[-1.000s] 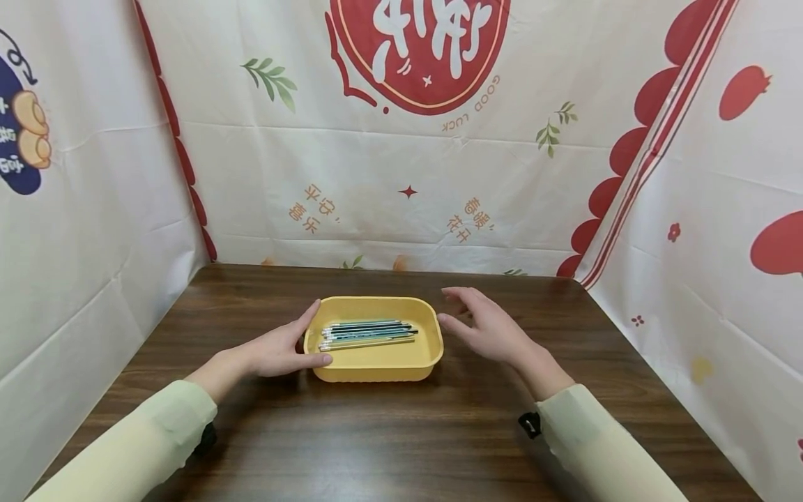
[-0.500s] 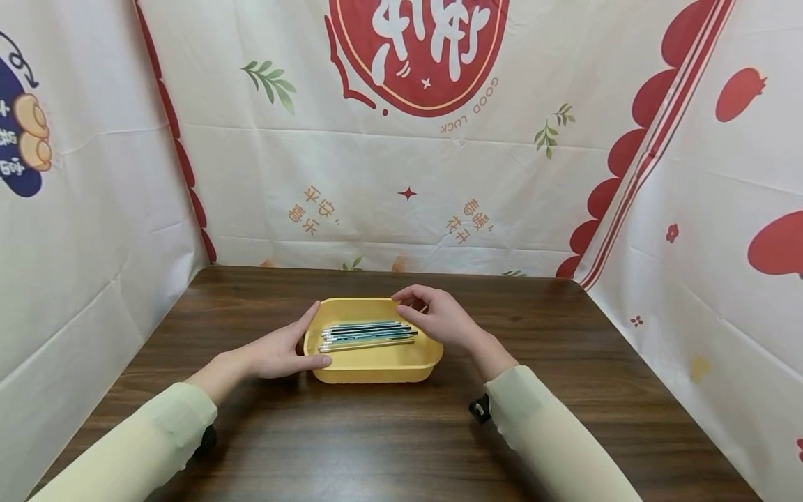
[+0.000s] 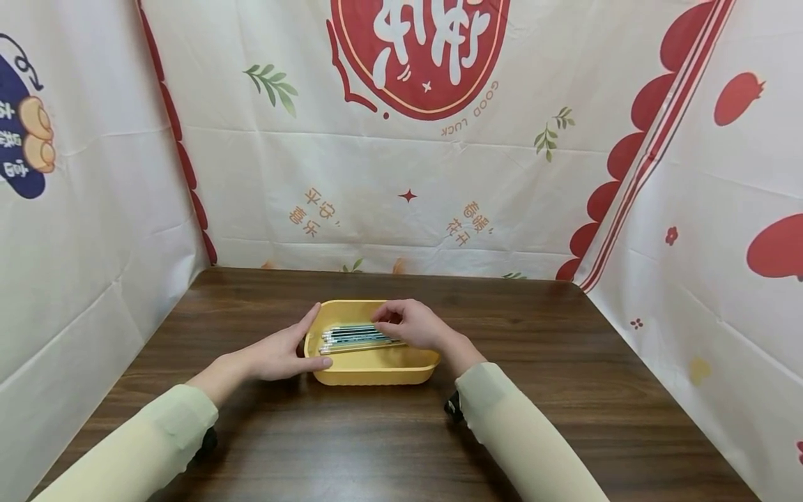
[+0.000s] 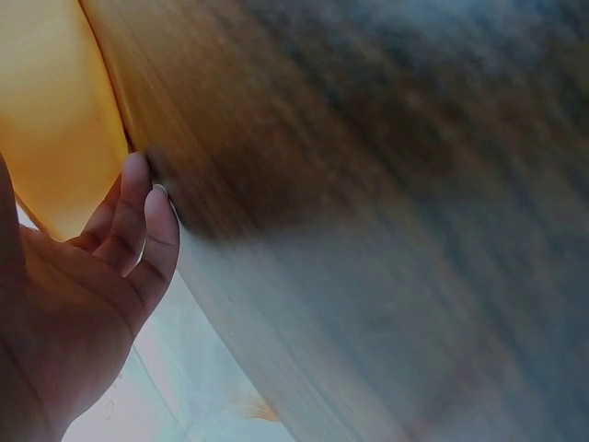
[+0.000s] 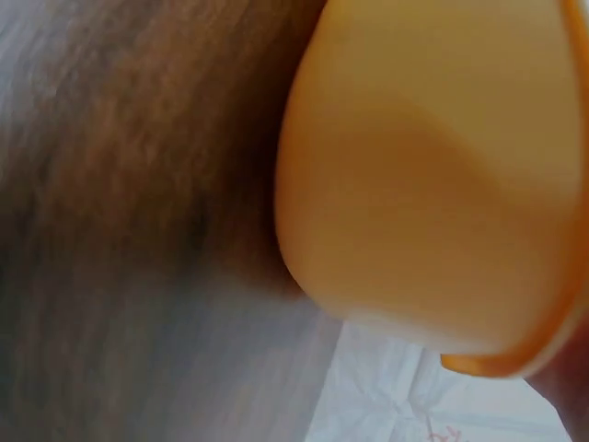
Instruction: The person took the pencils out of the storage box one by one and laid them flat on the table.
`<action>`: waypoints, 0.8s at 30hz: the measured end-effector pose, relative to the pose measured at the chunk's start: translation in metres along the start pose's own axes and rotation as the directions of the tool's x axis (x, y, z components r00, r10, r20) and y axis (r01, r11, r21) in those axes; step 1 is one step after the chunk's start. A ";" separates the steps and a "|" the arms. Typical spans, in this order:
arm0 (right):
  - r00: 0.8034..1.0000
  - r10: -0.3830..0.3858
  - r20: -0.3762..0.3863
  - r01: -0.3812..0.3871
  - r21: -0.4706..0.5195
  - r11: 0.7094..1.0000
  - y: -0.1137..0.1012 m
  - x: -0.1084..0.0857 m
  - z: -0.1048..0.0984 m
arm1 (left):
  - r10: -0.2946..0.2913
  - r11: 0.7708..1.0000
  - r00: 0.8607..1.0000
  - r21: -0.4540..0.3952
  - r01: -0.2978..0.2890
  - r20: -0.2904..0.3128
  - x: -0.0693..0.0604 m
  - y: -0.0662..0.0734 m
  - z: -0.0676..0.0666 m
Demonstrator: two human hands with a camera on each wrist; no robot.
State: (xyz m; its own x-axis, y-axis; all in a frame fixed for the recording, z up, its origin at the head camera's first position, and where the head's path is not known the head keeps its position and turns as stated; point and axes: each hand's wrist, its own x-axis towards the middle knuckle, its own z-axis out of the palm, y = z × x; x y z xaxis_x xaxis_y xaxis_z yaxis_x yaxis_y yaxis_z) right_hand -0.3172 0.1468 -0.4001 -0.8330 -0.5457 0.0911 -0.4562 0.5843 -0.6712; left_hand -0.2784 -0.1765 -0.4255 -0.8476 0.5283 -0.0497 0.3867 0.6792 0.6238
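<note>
A shallow yellow plastic basket [image 3: 379, 376] sits on the table, also seen in the left wrist view as a yellow wall [image 4: 57, 110] and in the right wrist view as a rounded end [image 5: 423, 184]. Inside lies a bundle of several pencils [image 3: 354, 337], teal, dark and gold, white ends to the left. My left hand [image 3: 282, 348] grips the basket's left end, thumb on the near rim, fingers along the outside. Over the pencils' right ends is my right hand [image 3: 417, 326], reaching in, fingers bent and thumb apart from the index finger. Whether its fingertips touch a pencil cannot be seen.
The dark wooden table [image 3: 351, 446] extends around the basket on all sides. White printed cloth [image 3: 389, 160] hangs behind the table and along its left and right sides.
My right hand has moved left, from outside the basket's right end to over the pencils, and bent its fingers lower. The left hand and basket have stayed in place.
</note>
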 end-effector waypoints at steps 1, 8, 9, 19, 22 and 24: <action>1.000 0.005 -0.001 -0.005 -0.001 1.000 0.001 0.001 0.002 | 0.002 1.000 1.000 0.000 -0.002 0.000 0.000 0.000 0.000; 0.999 0.039 0.011 -0.039 -0.023 0.999 0.009 0.005 0.012 | -0.009 1.000 1.000 0.009 0.009 0.011 0.001 0.000 0.002; 0.999 0.042 0.014 -0.042 -0.028 0.999 0.010 0.005 0.013 | -0.009 1.000 1.000 0.010 0.009 0.012 0.001 0.000 0.002; 0.992 0.066 0.108 -0.055 -0.094 0.994 0.008 0.005 0.016 | -0.001 1.000 1.000 0.008 0.001 0.013 0.002 -0.001 -0.001; 0.989 0.079 0.124 -0.064 -0.119 0.991 0.007 0.004 0.016 | 0.000 1.000 1.000 0.007 -0.001 0.016 0.001 -0.001 -0.001; 0.988 0.079 0.131 -0.060 -0.138 0.989 0.007 0.005 0.016 | 0.003 1.000 1.000 0.006 -0.003 0.017 0.001 -0.001 -0.001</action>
State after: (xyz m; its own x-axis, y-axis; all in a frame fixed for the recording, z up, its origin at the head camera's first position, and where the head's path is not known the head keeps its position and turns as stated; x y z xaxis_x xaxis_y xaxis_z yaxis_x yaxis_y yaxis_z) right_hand -0.3192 0.1387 -0.4162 -0.8179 -0.5722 -0.0594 -0.4439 0.6934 -0.5677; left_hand -0.2803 -0.1771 -0.4253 -0.8402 0.5388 -0.0615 0.3913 0.6808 0.6192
